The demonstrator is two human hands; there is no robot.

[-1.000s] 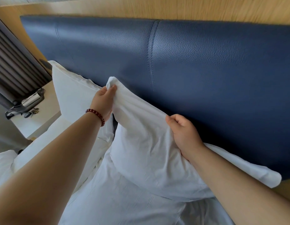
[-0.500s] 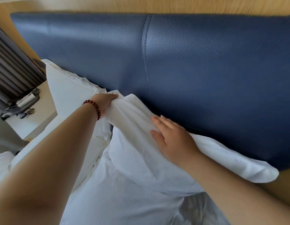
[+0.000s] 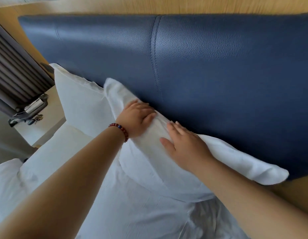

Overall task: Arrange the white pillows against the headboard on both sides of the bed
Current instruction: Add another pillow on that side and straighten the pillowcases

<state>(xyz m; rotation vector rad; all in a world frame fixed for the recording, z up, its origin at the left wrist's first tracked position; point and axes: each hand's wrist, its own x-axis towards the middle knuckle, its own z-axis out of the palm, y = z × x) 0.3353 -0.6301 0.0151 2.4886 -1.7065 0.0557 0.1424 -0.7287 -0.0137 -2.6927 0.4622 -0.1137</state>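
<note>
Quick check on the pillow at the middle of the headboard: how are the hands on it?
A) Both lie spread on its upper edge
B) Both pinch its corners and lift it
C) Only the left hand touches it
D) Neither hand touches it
A: the left hand and the right hand both rest with fingers spread along the top of the pillow, next to the blue headboard; neither pinches fabric.

One head-worn wide-angle view, looking forward and down.
It faces the blue headboard [image 3: 218, 75] from close above the bed [image 3: 141, 213]; the left hand [image 3: 137, 118] and right hand [image 3: 186, 144] sit mid-frame, a curtain [image 3: 11, 75] at the left edge.
</note>
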